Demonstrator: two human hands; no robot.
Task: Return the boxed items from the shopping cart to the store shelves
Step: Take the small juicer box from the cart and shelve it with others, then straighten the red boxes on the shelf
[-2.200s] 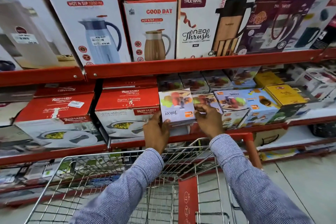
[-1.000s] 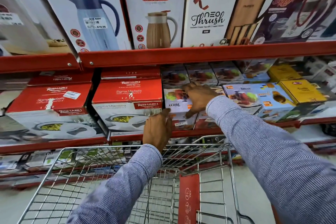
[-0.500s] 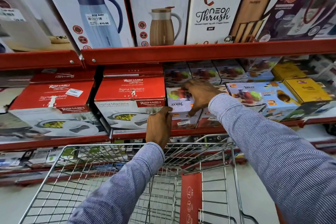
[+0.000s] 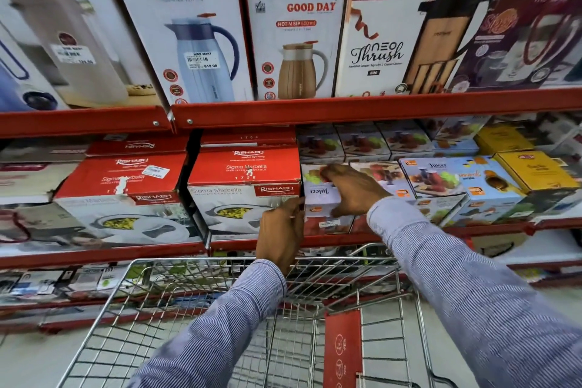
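Note:
A small white juicer box [image 4: 318,196] sits on the middle red shelf [image 4: 333,240], stacked on another box and squeezed between a red Rishabh casserole box [image 4: 245,189] and more juicer boxes [image 4: 431,179]. My right hand [image 4: 352,190] lies over the box's top and right side and grips it. My left hand [image 4: 280,233] holds its lower left front corner. The wire shopping cart [image 4: 220,261] stands below my arms, and its visible basket shows no boxes.
Tall flask boxes [image 4: 296,41] fill the upper shelf [image 4: 346,107]. Yellow boxes [image 4: 532,170] stand at the right of the middle shelf, and a second casserole box [image 4: 119,186] at the left. A lower shelf of small packets runs behind the cart.
The juicer box went from in front of the shelf into the gap on the middle shelf. My right hand has slid over its top, and the view has dropped slightly.

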